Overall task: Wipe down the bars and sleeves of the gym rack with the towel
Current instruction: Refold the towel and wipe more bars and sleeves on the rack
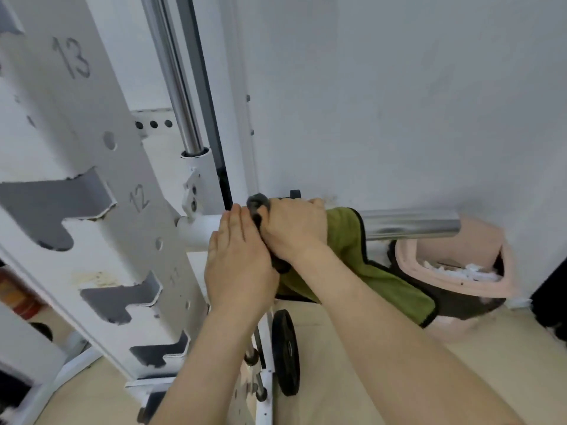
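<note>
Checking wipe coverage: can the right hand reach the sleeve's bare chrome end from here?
Probably yes: the right hand grips the towel on the sleeve, and nothing sits on the chrome stretch out to its free end.

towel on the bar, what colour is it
The towel is olive green with dark edging, seen in the head view.

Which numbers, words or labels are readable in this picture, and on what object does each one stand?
"13": on the white rack upright, near its top.
"12": same upright, lower down.
"11": same upright, lower still, faint.
Marking on the black weight plate: too blurred to read.
</note>
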Available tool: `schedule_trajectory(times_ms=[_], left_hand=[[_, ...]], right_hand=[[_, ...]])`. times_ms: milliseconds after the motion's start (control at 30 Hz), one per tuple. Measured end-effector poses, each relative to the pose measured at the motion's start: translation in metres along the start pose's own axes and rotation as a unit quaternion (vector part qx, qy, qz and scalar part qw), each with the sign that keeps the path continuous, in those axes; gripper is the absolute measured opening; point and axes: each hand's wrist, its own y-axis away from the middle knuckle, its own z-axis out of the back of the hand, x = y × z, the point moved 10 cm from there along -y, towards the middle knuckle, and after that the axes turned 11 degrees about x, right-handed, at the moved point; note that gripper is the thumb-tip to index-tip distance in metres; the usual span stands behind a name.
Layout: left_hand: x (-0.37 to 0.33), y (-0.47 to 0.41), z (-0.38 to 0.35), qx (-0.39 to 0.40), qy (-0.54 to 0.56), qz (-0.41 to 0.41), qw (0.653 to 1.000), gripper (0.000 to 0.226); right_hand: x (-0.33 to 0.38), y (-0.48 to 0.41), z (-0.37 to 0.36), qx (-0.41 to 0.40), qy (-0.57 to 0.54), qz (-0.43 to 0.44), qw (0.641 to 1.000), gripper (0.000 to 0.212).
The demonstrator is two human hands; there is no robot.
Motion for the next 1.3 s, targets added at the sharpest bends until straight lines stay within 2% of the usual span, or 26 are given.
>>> schedule_trajectory(times_ms=[67,133,300,433,533,633,700,800,833,900,1000,1067,1100,1200,1300], left_hand=[[0.005,0.004,0.000,0.004,-0.006,0.002,1.000,0.085],[-0.001,0.008,0.003,0.006,-0.035,0.002,0.999,0.085],[-0.040,-0.019,0.006,0.020,-0.068,-0.032,0.997,0.072],[-0.057,-0.033,-0.015,0.018,-0.088,-0.080,0.993,0.071],[-0.053,-0.024,-0.017,-0.008,-0.074,-0.104,0.992,0.069],[-0.053,-0.007,-0.019,-0.028,-0.062,-0.104,0.992,0.073],[-0.049,0.010,-0.020,-0.023,-0.047,-0.102,0.993,0.064],[-0.046,0.018,-0.010,-0.006,-0.024,-0.097,0.995,0.064],[-0.048,0.013,-0.002,-0.017,-0.013,-0.091,0.996,0.067],[-0.056,-0.004,0.004,-0.022,-0.004,-0.084,0.996,0.072],[-0.062,-0.018,-0.011,0.000,-0.045,-0.102,0.994,0.081],[-0.056,-0.014,-0.019,-0.005,-0.066,-0.109,0.992,0.082],[-0.054,-0.010,-0.022,-0.004,-0.066,-0.113,0.991,0.082],[-0.053,0.002,-0.025,-0.013,-0.066,-0.118,0.991,0.083],[-0.048,0.019,-0.029,-0.004,-0.054,-0.119,0.991,0.064]], right_hand=[[0.000,0.003,0.003,0.003,-0.015,0.044,0.999,0.038],[-0.035,0.013,0.011,-0.013,-0.010,0.053,0.998,0.038],[-0.184,0.039,0.039,-0.013,0.044,-0.108,0.993,0.045],[-0.231,0.034,0.039,0.056,0.041,-0.220,0.973,0.051],[-0.207,0.028,0.032,0.103,0.044,-0.225,0.968,0.046],[-0.111,0.012,0.020,0.069,0.030,-0.100,0.992,0.040],[-0.050,0.011,0.013,0.033,-0.018,-0.021,0.999,0.036],[-0.046,0.020,0.019,-0.014,-0.030,0.044,0.999,0.038],[-0.066,0.025,0.023,-0.020,-0.012,0.040,0.999,0.040],[-0.124,0.034,0.032,-0.030,0.031,-0.019,0.999,0.042],[-0.216,0.044,0.046,0.016,0.047,-0.179,0.983,0.049],[-0.236,0.043,0.045,0.059,0.022,-0.240,0.969,0.053],[-0.228,0.039,0.041,0.080,0.023,-0.244,0.966,0.053],[-0.142,0.015,0.024,0.097,0.032,-0.141,0.985,0.052],[-0.049,0.006,0.009,0.078,-0.010,-0.005,0.997,0.041]])
